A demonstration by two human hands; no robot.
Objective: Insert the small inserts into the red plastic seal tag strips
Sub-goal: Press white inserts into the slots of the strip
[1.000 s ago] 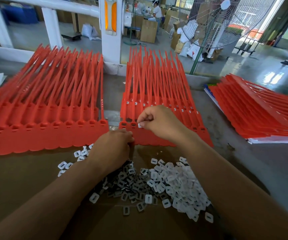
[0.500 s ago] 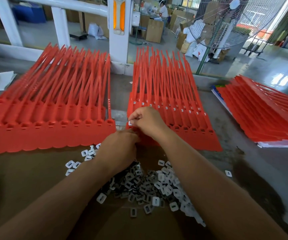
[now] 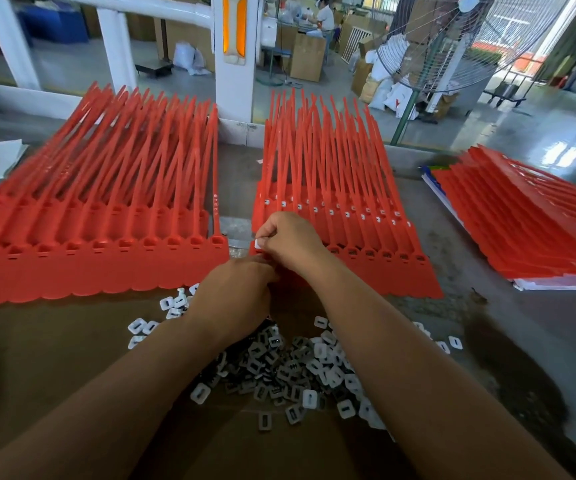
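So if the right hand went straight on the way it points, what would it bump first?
Probably the left end of the middle stack of red strips: the right hand pinches a small white insert right by it, pointing left and down. Depth is unclear.

Bright daylight, wide-angle warp, slight blur

A white pillar (image 3: 234,81) with an orange reflector strip (image 3: 234,29) stood at 12 o'clock, and a white rail (image 3: 134,5) ran from it toward 10 o'clock. At 1 o'clock a large wire-caged fan (image 3: 452,46) rose on a green pole (image 3: 404,116), with white sacks (image 3: 392,95) near its foot and cardboard boxes (image 3: 307,57) closer to 12 o'clock. The grey concrete floor (image 3: 508,126) shone with daylight at 2 o'clock. A person in white (image 3: 324,15) sat far off near 12 o'clock.
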